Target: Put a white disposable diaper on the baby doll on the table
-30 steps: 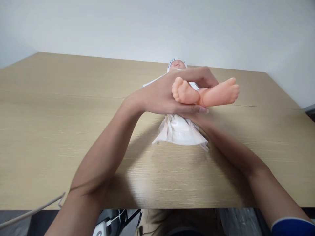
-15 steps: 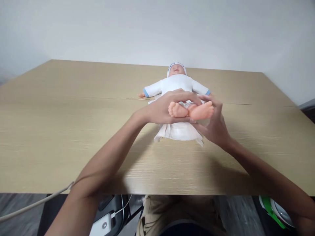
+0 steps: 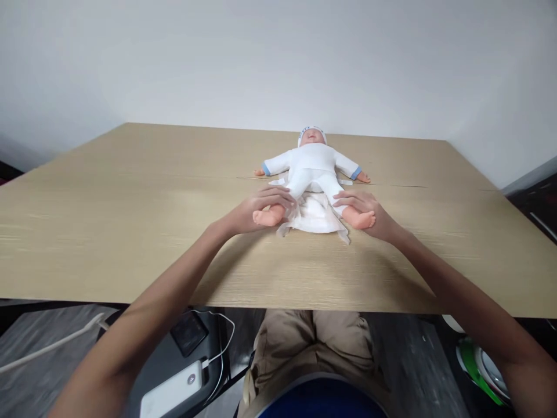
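A baby doll (image 3: pixel 312 158) in white clothing with blue cuffs and a printed white cap lies on its back, head away from me. Its legs are spread apart. My left hand (image 3: pixel 261 208) is wrapped round the lower leg on the left, just above the bare foot (image 3: pixel 268 216). On the other side, my right hand (image 3: pixel 369 210) grips the second lower leg, whose bare foot (image 3: pixel 361 219) points right. Between the legs, an unfolded white diaper (image 3: pixel 315 219) spreads toward me. Its tabs (image 3: pixel 277 182) stick out beside the doll's hips.
The doll lies on a wide wooden table (image 3: pixel 143 232) against a pale wall (image 3: pixel 261 64). Below the near edge, a white power bank (image 3: pixel 172 390) with a cable and a dark phone-like slab (image 3: pixel 188 334) rest on a dark seat. A green-and-white round object (image 3: pixel 474 368) sits at lower right.
My hands have moved apart and downward, spreading the doll's feet from close together to wide apart. More of the diaper shows between the legs. The camera view has shifted.
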`<state>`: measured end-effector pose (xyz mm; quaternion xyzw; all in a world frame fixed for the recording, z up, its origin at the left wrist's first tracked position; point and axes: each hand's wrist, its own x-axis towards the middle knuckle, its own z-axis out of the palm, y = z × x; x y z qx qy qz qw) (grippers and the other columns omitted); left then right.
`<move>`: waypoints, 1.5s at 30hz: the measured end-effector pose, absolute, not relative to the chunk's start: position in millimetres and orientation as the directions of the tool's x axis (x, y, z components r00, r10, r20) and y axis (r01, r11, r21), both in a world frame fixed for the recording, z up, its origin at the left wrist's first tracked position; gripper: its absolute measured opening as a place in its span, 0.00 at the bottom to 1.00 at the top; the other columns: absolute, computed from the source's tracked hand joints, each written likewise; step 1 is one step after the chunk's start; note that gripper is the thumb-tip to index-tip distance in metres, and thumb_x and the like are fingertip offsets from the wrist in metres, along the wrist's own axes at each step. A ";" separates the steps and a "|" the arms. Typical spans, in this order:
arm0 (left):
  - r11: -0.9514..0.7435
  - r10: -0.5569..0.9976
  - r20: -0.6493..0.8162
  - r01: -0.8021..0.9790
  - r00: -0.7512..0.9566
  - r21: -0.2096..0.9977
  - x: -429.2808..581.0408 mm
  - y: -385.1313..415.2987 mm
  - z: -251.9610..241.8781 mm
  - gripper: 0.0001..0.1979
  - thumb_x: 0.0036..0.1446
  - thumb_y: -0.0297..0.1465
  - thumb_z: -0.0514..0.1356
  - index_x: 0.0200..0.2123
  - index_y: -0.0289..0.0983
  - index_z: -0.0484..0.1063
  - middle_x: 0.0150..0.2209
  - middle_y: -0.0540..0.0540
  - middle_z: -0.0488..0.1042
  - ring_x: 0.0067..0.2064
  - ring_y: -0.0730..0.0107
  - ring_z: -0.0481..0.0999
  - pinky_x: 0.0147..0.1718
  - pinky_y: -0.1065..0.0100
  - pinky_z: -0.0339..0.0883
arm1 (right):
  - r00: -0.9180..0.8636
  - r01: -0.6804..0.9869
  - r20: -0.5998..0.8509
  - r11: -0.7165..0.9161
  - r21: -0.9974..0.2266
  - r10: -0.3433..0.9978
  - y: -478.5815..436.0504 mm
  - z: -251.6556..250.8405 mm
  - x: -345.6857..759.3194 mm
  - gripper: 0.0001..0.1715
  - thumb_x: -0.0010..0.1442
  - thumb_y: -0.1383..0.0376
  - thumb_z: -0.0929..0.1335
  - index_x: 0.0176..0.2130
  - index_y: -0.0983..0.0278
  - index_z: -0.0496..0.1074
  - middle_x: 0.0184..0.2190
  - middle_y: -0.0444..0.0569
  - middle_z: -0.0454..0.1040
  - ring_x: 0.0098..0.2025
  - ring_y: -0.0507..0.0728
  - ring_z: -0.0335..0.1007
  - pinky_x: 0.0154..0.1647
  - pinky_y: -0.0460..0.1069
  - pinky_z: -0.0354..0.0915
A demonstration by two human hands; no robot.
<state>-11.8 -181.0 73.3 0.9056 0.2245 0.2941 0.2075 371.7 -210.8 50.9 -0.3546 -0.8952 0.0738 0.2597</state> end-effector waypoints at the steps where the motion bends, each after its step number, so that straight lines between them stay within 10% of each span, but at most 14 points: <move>1: -0.812 0.531 0.431 0.291 0.730 0.507 -16.8 -181.0 64.9 0.11 0.69 0.41 0.68 0.49 0.42 0.82 0.59 0.37 0.85 0.68 0.48 0.78 0.69 0.40 0.72 | -0.642 0.569 0.409 0.760 -0.313 0.649 -209.6 45.5 375.2 0.23 0.71 0.64 0.64 0.60 0.57 0.79 0.67 0.53 0.78 0.72 0.65 0.71 0.72 0.65 0.68; 19: -0.789 0.540 0.310 0.341 0.783 0.512 -25.4 -180.1 29.2 0.17 0.72 0.32 0.62 0.60 0.46 0.82 0.64 0.42 0.83 0.75 0.51 0.71 0.71 0.41 0.72 | -0.701 0.538 0.380 0.797 -0.274 0.604 -206.3 14.0 389.7 0.25 0.77 0.68 0.62 0.64 0.57 0.79 0.71 0.51 0.76 0.75 0.61 0.69 0.78 0.64 0.65; 29: -0.771 0.580 0.212 0.446 0.787 0.454 -8.2 -202.7 49.2 0.17 0.76 0.42 0.58 0.60 0.43 0.76 0.65 0.41 0.79 0.71 0.47 0.70 0.72 0.43 0.65 | -0.701 0.532 0.222 0.704 -0.470 0.678 -210.7 34.1 393.6 0.29 0.78 0.67 0.59 0.67 0.54 0.77 0.73 0.49 0.74 0.76 0.61 0.68 0.78 0.65 0.66; 36: -0.715 0.698 0.280 0.658 0.659 0.235 26.6 -215.6 35.7 0.08 0.72 0.36 0.59 0.48 0.38 0.73 0.54 0.35 0.78 0.53 0.45 0.71 0.58 0.43 0.69 | -0.578 0.760 0.268 0.628 -0.169 0.771 -251.4 27.6 340.3 0.32 0.73 0.49 0.71 0.66 0.65 0.74 0.71 0.66 0.71 0.76 0.76 0.62 0.77 0.72 0.59; 40: -0.673 0.739 0.252 0.671 0.624 0.311 26.9 -201.2 47.5 0.07 0.71 0.36 0.58 0.46 0.40 0.73 0.48 0.39 0.79 0.51 0.47 0.70 0.56 0.46 0.69 | -0.469 0.836 0.344 0.534 -0.124 0.814 -240.3 23.8 324.1 0.14 0.74 0.67 0.66 0.53 0.62 0.80 0.56 0.62 0.81 0.59 0.71 0.74 0.60 0.63 0.69; 45: -0.593 0.804 0.314 0.639 0.505 0.490 30.8 -168.0 70.2 0.14 0.75 0.41 0.52 0.48 0.40 0.73 0.51 0.39 0.77 0.57 0.48 0.71 0.61 0.47 0.67 | -0.363 0.753 0.477 0.553 -0.356 0.801 -189.8 43.5 325.6 0.15 0.78 0.60 0.63 0.42 0.60 0.76 0.39 0.54 0.77 0.43 0.64 0.73 0.46 0.57 0.68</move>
